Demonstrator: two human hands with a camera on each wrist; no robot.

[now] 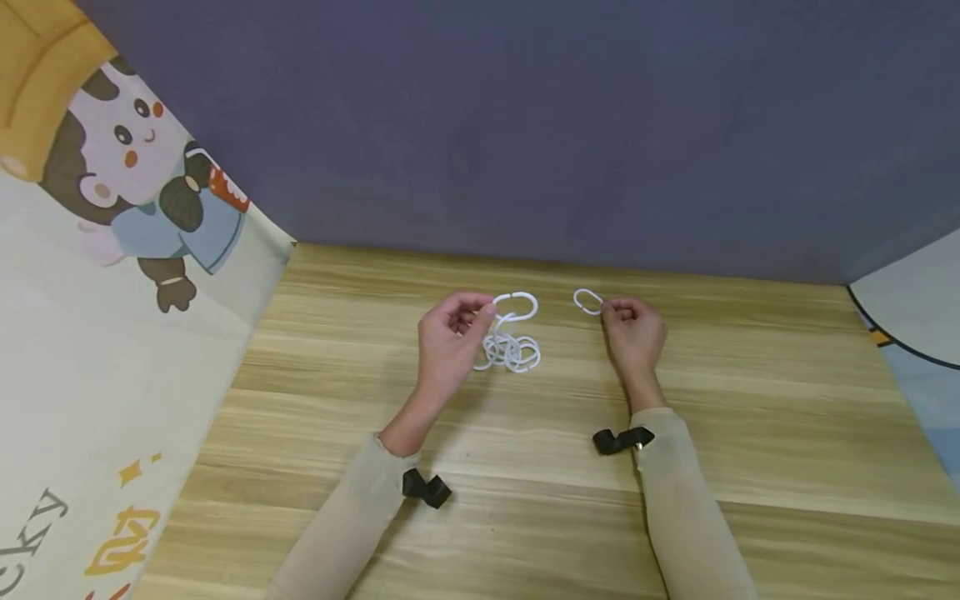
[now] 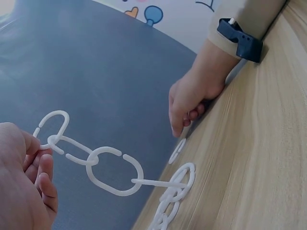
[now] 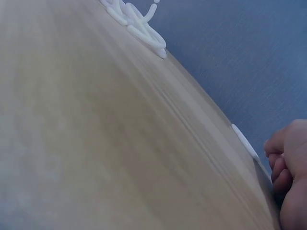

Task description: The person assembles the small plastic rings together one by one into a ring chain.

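Note:
My left hand [image 1: 447, 343] pinches the end link of a white plastic chain [image 2: 111, 188] between thumb and fingertips. Each oval link has a small gap in its side. Several links hang from that hand in the left wrist view, and the rest of the chain lies heaped on the table below. To the right, a single white link [image 3: 245, 142] lies flat and apart from the heap. The thumb and curled fingers of my right hand [image 1: 636, 335] pinch its near right end, low over the wood; the fingertips partly hide that end.
Both hands work over the back half of a wood-grain table [image 1: 525, 517]. A dark grey-blue panel [image 1: 525, 133] rises behind its far edge. A pale wall with a cartoon figure [image 1: 150, 175] stands at the left. Black wrist mounts [image 1: 426, 487] sit on both sleeves.

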